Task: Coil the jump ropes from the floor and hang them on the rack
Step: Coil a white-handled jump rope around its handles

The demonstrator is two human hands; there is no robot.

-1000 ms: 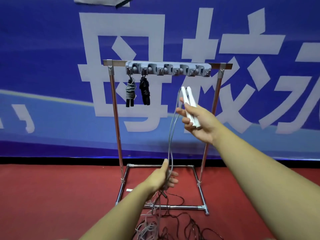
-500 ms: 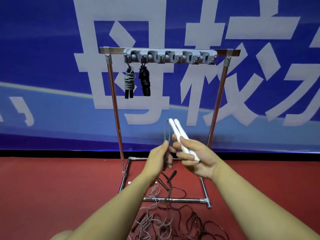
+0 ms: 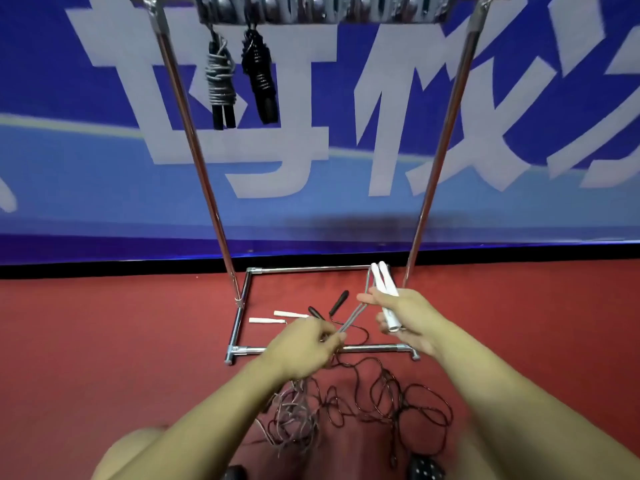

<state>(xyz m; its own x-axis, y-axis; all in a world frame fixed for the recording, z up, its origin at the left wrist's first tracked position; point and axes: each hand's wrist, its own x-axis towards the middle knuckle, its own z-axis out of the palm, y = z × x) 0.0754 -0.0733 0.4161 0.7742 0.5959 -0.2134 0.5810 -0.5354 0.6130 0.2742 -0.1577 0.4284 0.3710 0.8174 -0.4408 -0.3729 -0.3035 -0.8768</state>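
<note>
My right hand [image 3: 403, 315] grips the two white handles [image 3: 384, 289] of a jump rope, held together and pointing up. Its grey cord [image 3: 353, 315] runs down-left from the handle tops into my left hand [image 3: 304, 348], which pinches it. Below my left hand the cord drops into a tangle of grey rope [image 3: 294, 417] on the red floor. The metal rack [image 3: 194, 147] stands ahead, its grey hook bar [image 3: 318, 8] at the top edge. Two coiled ropes hang at its left end: a grey one [image 3: 220, 84] and a black one [image 3: 259, 77].
Inside the rack's base frame [image 3: 242, 327] lie two white handles [image 3: 277, 317] and two black handles [image 3: 329, 306]. A thin black rope [image 3: 408, 403] sprawls in loops on the floor in front. A blue banner with large white characters [image 3: 311, 150] backs the rack.
Both hands have dropped from chest height toward the floor, and my view has tilted down. My left hand slid along the grey cord away from the handles, stretching a length between the hands.
</note>
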